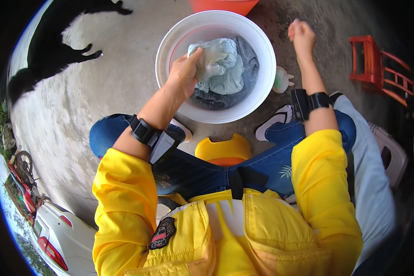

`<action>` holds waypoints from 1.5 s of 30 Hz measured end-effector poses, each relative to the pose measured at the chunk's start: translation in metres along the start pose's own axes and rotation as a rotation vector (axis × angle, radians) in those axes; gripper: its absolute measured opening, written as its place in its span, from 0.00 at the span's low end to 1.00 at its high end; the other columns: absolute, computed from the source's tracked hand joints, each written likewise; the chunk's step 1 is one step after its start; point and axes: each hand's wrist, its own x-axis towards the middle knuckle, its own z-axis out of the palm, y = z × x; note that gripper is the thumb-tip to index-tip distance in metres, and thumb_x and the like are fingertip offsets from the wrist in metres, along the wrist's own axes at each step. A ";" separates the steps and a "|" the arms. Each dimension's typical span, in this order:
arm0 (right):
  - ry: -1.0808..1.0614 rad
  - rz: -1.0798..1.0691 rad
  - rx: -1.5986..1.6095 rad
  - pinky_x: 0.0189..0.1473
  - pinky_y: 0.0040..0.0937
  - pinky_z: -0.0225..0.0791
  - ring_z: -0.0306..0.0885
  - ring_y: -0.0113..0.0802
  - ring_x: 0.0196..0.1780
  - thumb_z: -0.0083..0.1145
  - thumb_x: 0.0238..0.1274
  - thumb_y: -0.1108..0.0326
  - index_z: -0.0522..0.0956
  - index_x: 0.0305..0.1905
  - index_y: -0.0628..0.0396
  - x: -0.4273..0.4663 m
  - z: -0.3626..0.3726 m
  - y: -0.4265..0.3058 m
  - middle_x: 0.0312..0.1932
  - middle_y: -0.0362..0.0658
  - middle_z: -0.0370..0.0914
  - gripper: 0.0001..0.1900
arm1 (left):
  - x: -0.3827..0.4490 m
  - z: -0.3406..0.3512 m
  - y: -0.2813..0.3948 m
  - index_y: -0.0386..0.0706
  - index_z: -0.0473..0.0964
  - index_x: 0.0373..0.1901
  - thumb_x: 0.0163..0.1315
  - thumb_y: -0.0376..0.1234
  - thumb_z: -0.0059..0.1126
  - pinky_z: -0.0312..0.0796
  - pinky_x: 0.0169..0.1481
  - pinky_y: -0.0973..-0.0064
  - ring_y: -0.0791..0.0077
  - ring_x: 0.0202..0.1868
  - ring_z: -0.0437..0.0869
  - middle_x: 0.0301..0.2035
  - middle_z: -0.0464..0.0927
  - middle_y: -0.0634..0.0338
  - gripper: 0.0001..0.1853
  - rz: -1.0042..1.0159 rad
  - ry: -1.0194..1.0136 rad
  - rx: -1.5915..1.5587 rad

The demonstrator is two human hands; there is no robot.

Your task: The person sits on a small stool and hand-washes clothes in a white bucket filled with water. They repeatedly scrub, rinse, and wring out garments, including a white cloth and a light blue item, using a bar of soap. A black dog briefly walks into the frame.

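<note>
My left hand point(183, 73) grips the edge of a pale green-white cloth point(224, 74), thumb on top, above a round white plastic basin point(161, 63). Crumpled and wet-looking, the cloth rests over dark grey fabric point(250, 60) lying in water in the basin. To the right of the basin, clear of its rim, my right hand point(302, 36) is raised with curled fingers and nothing visible in it. Close to the basin's right side, a small white and green item with two ear-like prongs point(281, 80) lies on the floor.
An orange-red tub point(224, 5) stands beyond the basin. A yellow plastic stool point(223, 148) is between my legs. A black dog point(50, 45) lies left on the concrete. At right are a red chair point(369, 62), light-blue fabric point(369, 172) and a grey plastic object point(391, 155).
</note>
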 end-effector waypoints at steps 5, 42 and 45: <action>-0.707 0.796 -1.160 0.60 0.54 0.62 0.59 0.56 0.68 0.62 0.56 0.49 0.47 0.73 0.45 -0.102 0.032 0.134 0.71 0.52 0.53 0.45 | -0.003 0.007 -0.004 0.34 0.73 0.50 0.65 0.36 0.56 0.72 0.47 0.74 0.68 0.41 0.82 0.43 0.79 0.56 0.17 -0.119 -0.107 -0.051; -0.222 -0.080 0.165 0.62 0.41 0.63 0.69 0.51 0.62 0.37 0.74 0.59 0.65 0.65 0.57 -0.160 0.079 -0.194 0.61 0.55 0.68 0.22 | -0.074 0.028 0.003 0.50 0.58 0.68 0.66 0.64 0.31 0.58 0.65 0.69 0.65 0.63 0.65 0.62 0.65 0.57 0.37 -0.002 -0.521 -0.145; -0.343 0.234 0.179 0.62 0.42 0.63 0.70 0.52 0.61 0.37 0.74 0.59 0.63 0.66 0.56 -0.160 0.072 -0.196 0.61 0.55 0.69 0.22 | -0.065 0.028 -0.006 0.47 0.55 0.69 0.67 0.63 0.31 0.58 0.67 0.66 0.62 0.63 0.66 0.62 0.65 0.55 0.38 -0.005 -0.421 -0.054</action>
